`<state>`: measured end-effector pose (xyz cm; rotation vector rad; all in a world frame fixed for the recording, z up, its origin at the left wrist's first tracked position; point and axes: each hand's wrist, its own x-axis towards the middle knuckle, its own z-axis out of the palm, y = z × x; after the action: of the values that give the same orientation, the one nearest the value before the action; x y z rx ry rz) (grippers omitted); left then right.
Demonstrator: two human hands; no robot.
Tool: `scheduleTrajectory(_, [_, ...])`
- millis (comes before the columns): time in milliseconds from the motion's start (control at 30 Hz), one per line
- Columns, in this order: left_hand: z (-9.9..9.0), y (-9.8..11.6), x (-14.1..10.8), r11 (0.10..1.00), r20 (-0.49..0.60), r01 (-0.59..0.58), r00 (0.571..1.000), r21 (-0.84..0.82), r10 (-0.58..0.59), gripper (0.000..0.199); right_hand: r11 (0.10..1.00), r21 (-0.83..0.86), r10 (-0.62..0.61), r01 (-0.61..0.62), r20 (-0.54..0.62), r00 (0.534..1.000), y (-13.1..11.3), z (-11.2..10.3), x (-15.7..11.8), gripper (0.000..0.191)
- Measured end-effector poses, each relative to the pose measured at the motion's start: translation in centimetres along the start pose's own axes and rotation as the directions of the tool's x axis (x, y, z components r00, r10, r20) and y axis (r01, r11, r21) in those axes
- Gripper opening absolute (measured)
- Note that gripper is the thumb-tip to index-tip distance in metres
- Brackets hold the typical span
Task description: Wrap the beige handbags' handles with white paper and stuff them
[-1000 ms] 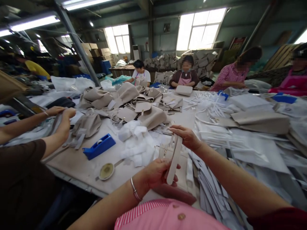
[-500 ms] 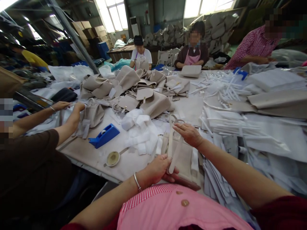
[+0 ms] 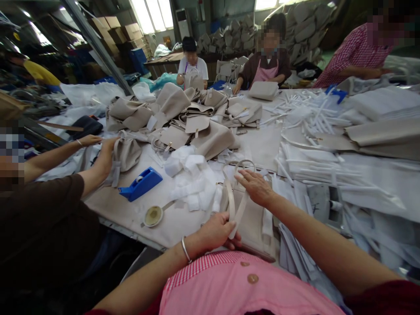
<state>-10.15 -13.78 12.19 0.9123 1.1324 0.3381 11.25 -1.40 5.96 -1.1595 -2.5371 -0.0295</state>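
Note:
A beige bag (image 3: 251, 227) lies flat on the table right in front of me, with a white-wrapped piece along its right side. My left hand (image 3: 218, 232) is closed around the lower end of a long pale beige strap (image 3: 230, 202) above the bag's near part. From there the strap runs up and away, and a curved beige loop (image 3: 246, 162) stands at the bag's far end. Over the upper part of the bag is my right hand (image 3: 257, 188), its fingers stretched out and touching the strap; its thumb is mostly hidden.
White foam pieces (image 3: 193, 179) are heaped beyond my left hand. Left of them stand a blue tape dispenser (image 3: 141, 183) and a small round dish (image 3: 153, 216). Beige bags (image 3: 177, 109) pile up farther back. White packing sheets (image 3: 328, 170) cover the right. A co-worker's arms (image 3: 95, 166) reach in at left.
The strap has swung slightly left at its upper part, and the loop at the far end looks rounder. Both my hands keep nearly the same places. The view has shifted a little.

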Motion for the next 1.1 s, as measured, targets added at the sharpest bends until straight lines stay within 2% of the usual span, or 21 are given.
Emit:
scheduleTrajectory(67, [-0.4,-0.3,0.1,0.999,-0.059,-0.008,0.998,-0.045,0.005,0.032,0.982,0.108,0.165,-0.153,-0.113,0.98,-0.8,-0.6,-0.6,0.06])
scheduleTrajectory(133, [-0.7,-0.4,0.1,0.994,-0.11,-0.024,0.994,-0.109,0.012,0.034,0.871,0.355,0.403,-0.34,-0.12,0.907,-2.4,-1.1,-1.6,0.043])
scheduleTrajectory(167, [-0.8,-0.4,0.1,0.99,-0.121,-0.039,0.992,-0.138,0.023,0.035,0.748,0.508,0.505,-0.427,-0.019,0.863,-3.4,-1.4,-2.1,0.032])
scheduleTrajectory(200, [-0.8,-0.4,0.0,0.986,-0.112,-0.057,0.993,-0.155,0.039,0.034,0.575,0.645,0.538,-0.504,0.166,0.826,-4.6,-1.7,-2.6,0.029])
scheduleTrajectory(233, [-0.8,-0.4,0.0,0.984,-0.084,-0.076,0.995,-0.162,0.063,0.034,0.366,0.735,0.471,-0.572,0.383,0.794,-5.8,-1.9,-3.0,0.038])
scheduleTrajectory(267, [-0.7,-0.3,-0.1,0.982,-0.044,-0.096,0.995,-0.16,0.091,0.033,0.16,0.768,0.332,-0.62,0.55,0.766,-7.1,-2.2,-3.3,0.05])
scheduleTrajectory(300, [-0.6,-0.3,0.0,0.983,0.001,-0.113,0.993,-0.147,0.115,0.033,-0.006,0.752,0.183,-0.659,0.649,0.739,-8.2,-2.4,-3.5,0.058])
scheduleTrajectory(333, [-0.5,-0.3,0.0,0.984,0.042,-0.125,0.991,-0.124,0.131,0.033,-0.121,0.719,0.062,-0.684,0.694,0.717,-9.2,-2.5,-3.5,0.06])
scheduleTrajectory(367, [-0.4,-0.3,0.1,0.988,0.069,-0.13,0.988,-0.088,0.136,0.033,-0.18,0.697,0.007,-0.694,0.706,0.708,-10.0,-2.6,-3.4,0.058])
scheduleTrajectory(433, [-0.5,-0.3,0.3,0.994,0.07,-0.105,0.992,0.04,0.102,0.034,-0.147,0.723,0.084,-0.675,0.69,0.719,-10.9,-2.6,-3.0,0.046])
scheduleTrajectory(500, [-1.0,-0.5,0.4,0.971,0.042,-0.081,0.996,0.224,0.073,0.035,0.007,0.781,0.279,-0.625,0.598,0.751,-10.8,-2.2,-2.5,0.038])
scheduleTrajectory(567, [-1.9,-0.7,0.5,0.916,0.024,-0.128,0.991,0.38,0.129,0.034,0.134,0.77,0.428,-0.624,0.523,0.737,-10.2,-1.7,-2.3,0.037])
scheduleTrajectory(600, [-2.7,-0.9,0.6,0.886,0.017,-0.174,0.983,0.429,0.185,0.032,0.146,0.742,0.474,-0.654,0.528,0.705,-9.8,-1.4,-2.3,0.04])
scheduleTrajectory(667, [-4.9,-1.5,0.6,0.838,-0.058,-0.24,0.95,0.49,0.306,0.028,0.08,0.672,0.541,-0.737,0.591,0.598,-9.1,-0.9,-2.7,0.045])
scheduleTrajectory(733, [-8.3,-2.5,0.4,0.807,-0.244,-0.199,0.889,0.557,0.388,0.026,-0.008,0.61,0.584,-0.793,0.646,0.491,-8.5,-0.3,-3.3,0.047])
scheduleTrajectory(800, [-12.6,-4.0,-0.4,0.773,-0.482,-0.023,0.77,0.633,0.418,0.024,-0.046,0.557,0.579,-0.83,0.691,0.432,-8.0,0.4,-3.9,0.049])
scheduleTrajectory(867, [-16.9,-6.3,-1.8,0.702,-0.67,0.262,0.627,0.663,0.398,0.024,-0.037,0.51,0.549,-0.859,0.729,0.409,-7.7,1.2,-4.4,0.052])
scheduleTrajectory(933, [-20.4,-8.9,-3.4,0.595,-0.796,0.538,0.489,0.597,0.357,0.029,-0.022,0.477,0.53,-0.879,0.751,0.394,-7.6,2.1,-4.7,0.055])
scheduleTrajectory(967, [-21.7,-10.3,-4.0,0.535,-0.821,0.624,0.46,0.569,0.337,0.034,-0.013,0.466,0.529,-0.885,0.754,0.39,-7.6,2.4,-4.8,0.056])
scheduleTrajectory(1000, [-22.7,-11.7,-4.5,0.48,-0.835,0.683,0.454,0.551,0.311,0.042,0.0,0.458,0.53,-0.889,0.754,0.388,-7.6,2.7,-4.8,0.056])
scheduleTrajectory(1100, [-24.3,-15.1,-4.6,0.381,-0.845,0.756,0.498,0.532,0.192,0.067,0.035,0.463,0.539,-0.886,0.737,0.407,-7.8,3.1,-4.6,0.05])
